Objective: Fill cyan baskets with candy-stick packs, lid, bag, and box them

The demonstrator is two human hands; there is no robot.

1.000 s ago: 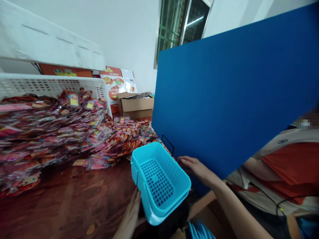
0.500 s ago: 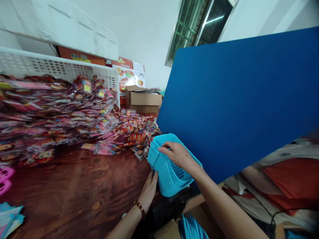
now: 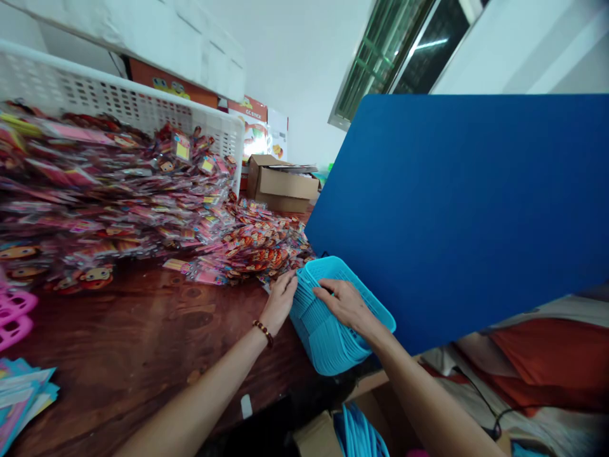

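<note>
A nested stack of light blue plastic baskets (image 3: 321, 330) lies tilted at the table's right edge. My left hand (image 3: 280, 301) is at the upper left side of the stack, its fingers together against the basket rims. My right hand (image 3: 343, 304) reaches into the mouth of the top basket, with thumb and fingers closed on its near rim. Behind the stack, a large pile of small packaged items with cartoon faces (image 3: 257, 244) spreads over the dark wooden table (image 3: 157, 336).
A white perforated crate (image 3: 143, 95) stands behind the pile. A cardboard box (image 3: 285, 187) is at the back. The large blue board (image 3: 457, 209) rises on the right. Pink plastic pieces (image 3: 16, 311) and printed cards (image 3: 23, 393) lie left. An open carton (image 3: 316, 438) holds blue strips below.
My left hand has moved up along the stack, from its lower side to the upper rims. My right hand has shifted slightly right and down, and its fingers have closed on the rim.
</note>
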